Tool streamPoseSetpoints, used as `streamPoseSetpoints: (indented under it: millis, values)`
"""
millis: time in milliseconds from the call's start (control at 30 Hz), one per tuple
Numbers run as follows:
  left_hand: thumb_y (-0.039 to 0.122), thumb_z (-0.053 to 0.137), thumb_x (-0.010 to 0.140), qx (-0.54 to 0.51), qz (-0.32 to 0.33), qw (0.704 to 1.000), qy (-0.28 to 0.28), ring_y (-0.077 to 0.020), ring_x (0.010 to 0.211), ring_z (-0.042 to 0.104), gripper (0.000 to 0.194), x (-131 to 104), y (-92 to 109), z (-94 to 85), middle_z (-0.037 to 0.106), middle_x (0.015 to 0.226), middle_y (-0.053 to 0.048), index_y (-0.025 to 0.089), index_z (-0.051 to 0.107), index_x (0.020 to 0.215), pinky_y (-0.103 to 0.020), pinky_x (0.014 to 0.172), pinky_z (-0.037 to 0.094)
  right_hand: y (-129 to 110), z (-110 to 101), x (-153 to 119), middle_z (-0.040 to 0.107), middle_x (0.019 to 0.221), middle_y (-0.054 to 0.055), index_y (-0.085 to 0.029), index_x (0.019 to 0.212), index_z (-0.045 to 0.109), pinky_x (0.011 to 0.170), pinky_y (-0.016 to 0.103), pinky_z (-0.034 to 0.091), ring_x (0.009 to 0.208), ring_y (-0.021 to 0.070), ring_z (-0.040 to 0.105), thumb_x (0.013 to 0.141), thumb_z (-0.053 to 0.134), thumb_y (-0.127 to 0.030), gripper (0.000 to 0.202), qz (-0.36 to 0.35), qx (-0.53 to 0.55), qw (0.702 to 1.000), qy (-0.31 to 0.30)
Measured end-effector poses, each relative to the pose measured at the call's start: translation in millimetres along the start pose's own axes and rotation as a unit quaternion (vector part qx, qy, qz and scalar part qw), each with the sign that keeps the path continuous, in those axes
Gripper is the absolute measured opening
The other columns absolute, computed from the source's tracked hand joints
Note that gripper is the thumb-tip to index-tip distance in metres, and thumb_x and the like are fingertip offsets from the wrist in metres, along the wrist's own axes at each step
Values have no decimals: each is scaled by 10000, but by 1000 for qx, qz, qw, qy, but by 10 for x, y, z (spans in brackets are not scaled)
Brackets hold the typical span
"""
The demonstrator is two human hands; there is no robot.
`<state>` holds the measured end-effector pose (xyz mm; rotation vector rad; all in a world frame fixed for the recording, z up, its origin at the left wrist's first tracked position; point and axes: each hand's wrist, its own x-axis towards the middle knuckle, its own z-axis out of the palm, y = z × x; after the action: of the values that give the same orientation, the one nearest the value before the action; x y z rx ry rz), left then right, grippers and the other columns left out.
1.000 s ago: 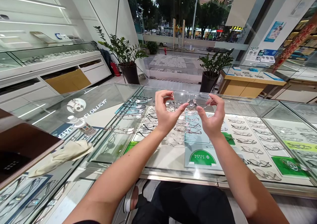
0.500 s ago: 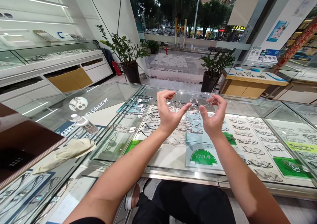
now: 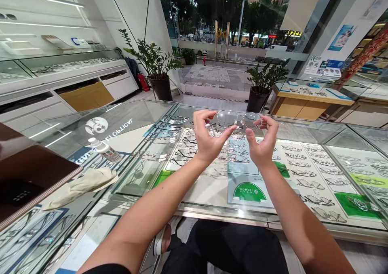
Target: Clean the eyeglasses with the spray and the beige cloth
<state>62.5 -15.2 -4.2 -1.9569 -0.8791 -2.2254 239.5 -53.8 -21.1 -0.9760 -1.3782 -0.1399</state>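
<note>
A pair of thin-rimmed eyeglasses [image 3: 228,119] with clear round lenses is held up above the glass display counter [image 3: 209,211]. My left hand [image 3: 208,134] grips its left side, fingers curled at the outer edge and thumb stretched toward the bridge. At the other side, my right hand [image 3: 263,140] has its fingers closed around the right end of the frame, thumb pointing up near the lower rim. Beneath the glass, rows of eyeglasses lie on pale trays, partly hidden by my hands and forearms.
To the left on the counter stand a white spray bottle [image 3: 106,150] and a crumpled cream cloth [image 3: 80,188], beside a dark brown panel [image 3: 27,173]. A green card [image 3: 250,192] lies inside the case. Potted plants [image 3: 159,86] flank the glass doors beyond.
The eyeglasses have tilted very slightly and shifted a little to the right with both hands. My grip looks the same.
</note>
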Motion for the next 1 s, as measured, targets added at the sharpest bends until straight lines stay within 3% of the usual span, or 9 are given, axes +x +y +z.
streamPoseSetpoints:
  millis: [567, 1000]
  values:
    - [505, 905, 770, -46, -25, 999, -12, -190, 964, 565, 598, -20, -25, -1, 567, 1113, -52, 253, 572, 1198, -349, 787, 510, -31, 3, -3, 650, 1106, 69, -283, 1367, 519, 929, 484, 523, 1045, 260, 651, 946, 700, -516, 514, -6, -13, 1000, 4]
    - [510, 896, 782, -69, -92, 993, -37, -194, 989, 587, 594, -57, -40, 15, 573, 1151, -69, 246, 581, 1211, -364, 829, 542, -48, -13, 19, 639, 1059, 58, -275, 1335, 540, 888, 468, 517, 982, 249, 639, 932, 714, -520, 503, -23, -47, 998, 20]
